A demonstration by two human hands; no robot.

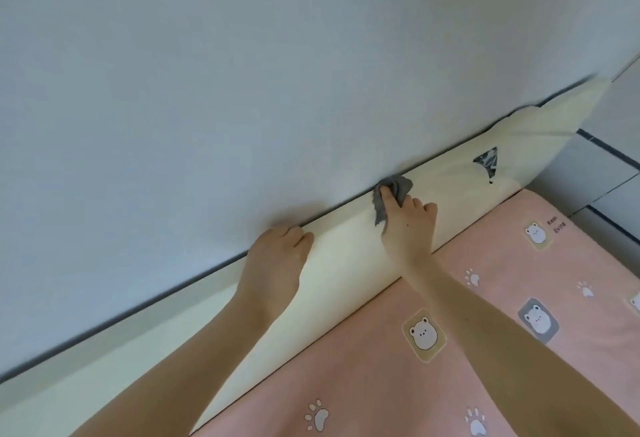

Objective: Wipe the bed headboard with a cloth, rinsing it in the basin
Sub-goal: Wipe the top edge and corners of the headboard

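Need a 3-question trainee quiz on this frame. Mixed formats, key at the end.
1. Multiple choice: which of the hands holds the grey cloth? A) left B) right C) neither
2. True or false: both hands hold the cloth.
3. Fill in: the cloth is pressed to the ____ edge of the headboard.

Key
1. B: the right hand grips it.
2. False: the left hand holds the headboard's top edge, apart from the cloth.
3. top
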